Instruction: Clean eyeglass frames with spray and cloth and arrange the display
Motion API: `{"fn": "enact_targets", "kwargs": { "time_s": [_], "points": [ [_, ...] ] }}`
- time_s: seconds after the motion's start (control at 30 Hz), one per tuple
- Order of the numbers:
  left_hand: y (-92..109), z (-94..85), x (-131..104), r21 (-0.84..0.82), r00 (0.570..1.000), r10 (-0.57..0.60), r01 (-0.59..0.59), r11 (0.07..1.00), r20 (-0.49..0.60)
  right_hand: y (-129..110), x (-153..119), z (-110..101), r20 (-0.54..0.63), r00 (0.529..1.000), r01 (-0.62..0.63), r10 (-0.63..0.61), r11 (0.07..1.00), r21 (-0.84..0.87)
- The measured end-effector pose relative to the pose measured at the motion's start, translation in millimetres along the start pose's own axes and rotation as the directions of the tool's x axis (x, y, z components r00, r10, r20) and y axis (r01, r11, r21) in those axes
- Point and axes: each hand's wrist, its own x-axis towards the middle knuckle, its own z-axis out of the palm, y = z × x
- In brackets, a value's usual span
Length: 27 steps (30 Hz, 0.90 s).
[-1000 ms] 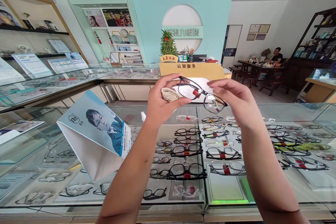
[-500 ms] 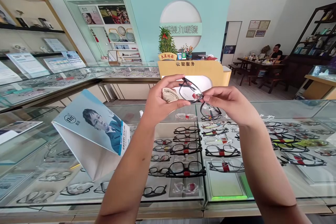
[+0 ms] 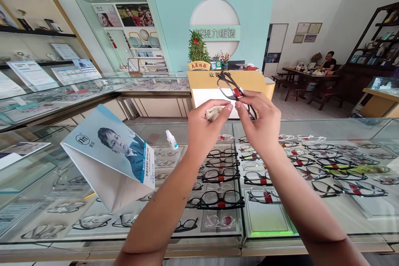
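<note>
Raised above the glass display counter [image 3: 193,239], my right hand [image 3: 260,118] grips a dark-framed pair of eyeglasses [image 3: 229,87] near its middle, beside a red tag. The glasses are tilted, one lens up to the left and the other partly behind my fingers. Just left of them, my left hand [image 3: 207,126] is closed on a folded beige cloth [image 3: 213,113], its thumb and index finger pressed together. Below both hands, rows of eyeglasses [image 3: 221,199] lie in the counter, several with red tags.
A tent-shaped display card [image 3: 115,145] stands on the counter at left, with a small white spray bottle [image 3: 171,139] to its right. Beyond are a yellow service desk [image 3: 264,81] with a potted plant [image 3: 198,50], and a person [image 3: 328,62] seated at a dark table [image 3: 307,73].
The glasses have turned and moved up, and my left fingers have come off the frame. My hands are closer together. The spray bottle, mostly hidden before, now shows.
</note>
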Motion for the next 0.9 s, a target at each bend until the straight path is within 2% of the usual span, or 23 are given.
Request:
{"fn": "enact_targets", "kwargs": {
  "time_s": [0.1, 0.17, 0.27, 0.4, 0.53, 0.63, 0.7, 0.8, 0.9],
  "points": [
    [-4.7, -2.4, 4.8, -0.112, 0.992, -0.118, 0.122, 0.986, 0.047, -3.1, -6.2, 7.1, 0.011, 0.999, 0.036, -0.035, 0.997, -0.073],
    [-8.7, -4.7, 8.2, -0.153, 0.985, -0.157, 0.167, 0.974, 0.075, -4.1, -8.6, 9.4, 0.033, 0.999, 0.034, -0.031, 0.995, -0.090],
    [-14.6, -5.2, 11.6, -0.165, 0.983, -0.159, 0.172, 0.971, 0.090, -5.5, -10.0, 10.7, 0.077, 0.997, 0.025, -0.019, 0.997, -0.068],
    [-21.9, -5.0, 15.9, -0.151, 0.989, -0.139, 0.144, 0.978, 0.047, -8.4, -10.1, 10.3, 0.117, 0.992, 0.041, -0.037, 0.999, -0.030],
    [-29.5, -14.4, 24.3, -0.038, 0.989, -0.132, 0.134, 0.990, 0.065, -9.8, -6.5, 5.4, 0.143, 0.990, -0.011, 0.012, 1.000, -0.008],
    [-40.4, -22.6, 32.5, 0.147, 0.986, -0.104, 0.084, 0.986, 0.134, -8.0, -1.7, -2.0, 0.118, 0.989, -0.088, 0.087, 0.996, -0.002],
    [-52.7, -23.8, 36.8, 0.308, 0.974, -0.094, 0.027, 0.951, 0.207, -5.4, 0.8, -6.8, 0.105, 0.985, -0.142, 0.140, 0.990, 0.011],
    [-78.6, -17.0, 38.9, 0.565, 0.910, -0.194, -0.053, 0.823, 0.367, -0.7, 2.3, -11.5, 0.126, 0.975, -0.189, 0.181, 0.980, 0.062],
    [-107.8, -4.2, 35.1, 0.736, 0.784, -0.378, -0.143, 0.662, 0.493, 2.7, 2.7, -13.1, 0.160, 0.969, -0.205, 0.187, 0.973, 0.108]
  ]
}}
